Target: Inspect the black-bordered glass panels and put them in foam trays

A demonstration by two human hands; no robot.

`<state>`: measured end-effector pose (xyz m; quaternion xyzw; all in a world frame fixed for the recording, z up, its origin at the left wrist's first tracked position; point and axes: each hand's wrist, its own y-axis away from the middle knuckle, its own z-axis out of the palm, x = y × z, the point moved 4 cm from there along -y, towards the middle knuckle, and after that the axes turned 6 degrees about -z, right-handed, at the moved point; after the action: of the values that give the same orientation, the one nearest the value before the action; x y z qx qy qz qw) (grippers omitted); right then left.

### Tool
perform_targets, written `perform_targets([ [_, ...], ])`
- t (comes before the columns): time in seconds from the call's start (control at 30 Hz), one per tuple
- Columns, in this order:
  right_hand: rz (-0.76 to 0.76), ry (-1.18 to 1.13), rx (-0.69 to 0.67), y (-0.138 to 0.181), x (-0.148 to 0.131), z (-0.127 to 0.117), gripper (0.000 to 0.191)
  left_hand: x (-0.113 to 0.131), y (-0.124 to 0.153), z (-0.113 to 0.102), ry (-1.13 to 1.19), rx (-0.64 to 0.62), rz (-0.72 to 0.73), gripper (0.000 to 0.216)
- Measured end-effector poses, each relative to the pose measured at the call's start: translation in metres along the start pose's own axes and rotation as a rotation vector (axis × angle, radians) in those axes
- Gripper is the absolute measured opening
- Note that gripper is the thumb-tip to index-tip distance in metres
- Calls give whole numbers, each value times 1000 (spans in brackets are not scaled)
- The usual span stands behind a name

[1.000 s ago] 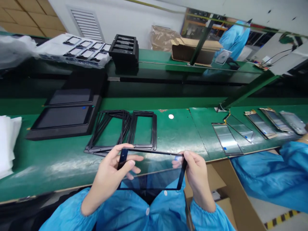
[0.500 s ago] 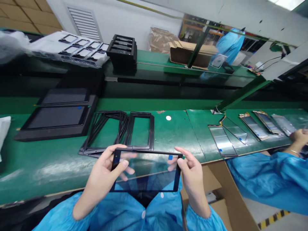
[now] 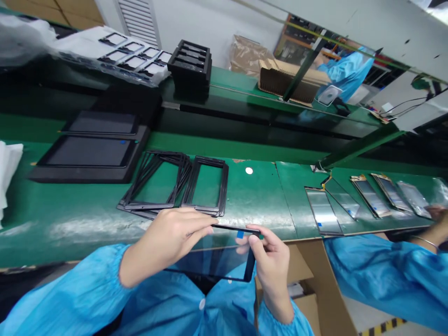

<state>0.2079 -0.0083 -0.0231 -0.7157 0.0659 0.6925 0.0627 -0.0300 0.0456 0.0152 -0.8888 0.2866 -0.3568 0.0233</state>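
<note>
A clear glass touch panel [image 3: 213, 259] with a black border and a small blue tab is held in front of my chest, tilted. My right hand [image 3: 271, 254] grips its right end, thumb in front and fingers behind the glass. My left hand [image 3: 175, 235] lies across the panel's upper left, its thumb and fingers closed on the top edge; the hand covers that corner. Just beyond the left hand, a skewed pile of thin black frames [image 3: 140, 205] rests on the green bench, beside a neater stack of black frames [image 3: 187, 191].
Two dark screens [image 3: 87, 151] lie on a black foam block [image 3: 80, 175] at the left. Several screen panels [image 3: 324, 212] lie to the right, near a co-worker's blue sleeve [image 3: 385, 270]. An open cardboard box [image 3: 329, 275] stands below the bench edge. Black trays [image 3: 191, 70] sit on the shelf.
My left hand has moved from the panel's left end to its top edge, swinging over the glass. The right hand keeps its grip. The view has shifted slightly.
</note>
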Motion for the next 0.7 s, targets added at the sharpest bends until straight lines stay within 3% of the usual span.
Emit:
perform_targets([
  [0.07, 1, -32, -31, -2, -3, 5, 27, 5, 0, 1, 33, -29, -38, 31],
  [0.23, 13, -189, -306, -12, -8, 26, 34, 13, -4, 13, 380, -255, -262, 38],
  [0.37, 83, -279, -181, -24, 1, 17, 36, 2, 6, 18, 803, -207, -621, 38],
  [0.43, 90, -261, -101, -27, 6, 12, 39, -1, 13, 20, 943, -139, -726, 40],
  [0.57, 56, -212, -44, -28, 3, 13, 47, -4, 20, 25, 1044, -21, -785, 47],
  [0.7, -39, -103, -70, -27, -9, 18, 51, -10, 25, 32, 1054, -10, -798, 51],
])
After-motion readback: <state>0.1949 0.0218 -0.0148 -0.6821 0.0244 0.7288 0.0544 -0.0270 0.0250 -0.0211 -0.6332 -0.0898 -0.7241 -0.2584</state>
